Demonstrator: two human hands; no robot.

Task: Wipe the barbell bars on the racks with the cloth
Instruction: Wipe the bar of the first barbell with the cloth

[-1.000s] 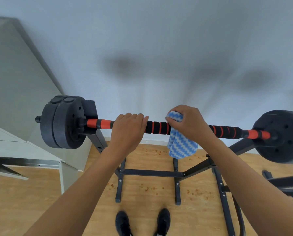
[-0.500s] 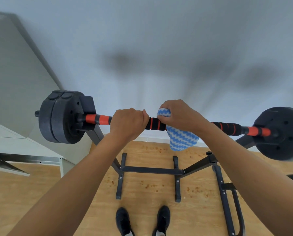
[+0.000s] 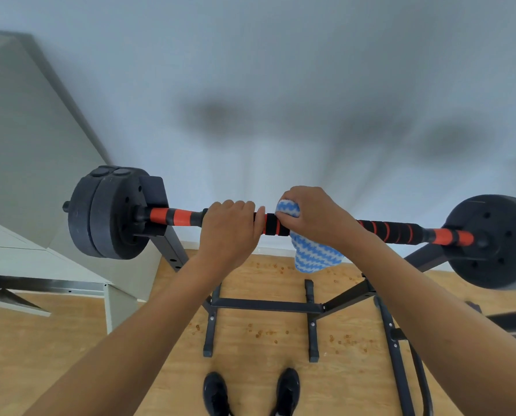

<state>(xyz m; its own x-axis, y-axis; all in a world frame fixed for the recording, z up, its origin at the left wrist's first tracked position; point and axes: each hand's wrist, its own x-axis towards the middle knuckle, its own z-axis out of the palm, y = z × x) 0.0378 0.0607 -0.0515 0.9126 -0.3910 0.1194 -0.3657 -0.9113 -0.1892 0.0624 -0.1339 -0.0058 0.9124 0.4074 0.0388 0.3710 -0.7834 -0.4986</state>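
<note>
The bar (image 3: pixel 386 229) lies across the rack (image 3: pixel 172 250), plates on both ends. The left hand (image 3: pixel 229 229) wraps its fingers over the bar left of centre. The right hand (image 3: pixel 313 217) clamps the cloth (image 3: pixel 310 253) round the bar just beside it, the loose end hanging below. Judging by this, wiping is mid-bar; the stretches toward either plate look left to do. No dirt or sheen shows what is clean. The right plate (image 3: pixel 497 238) is cut off, and no other bar is in view.

Both arms reach forward. The left hand (image 3: pixel 228 228) grips with curled fingers. The right hand (image 3: pixel 313 217), just beside it, clutches too.
</note>
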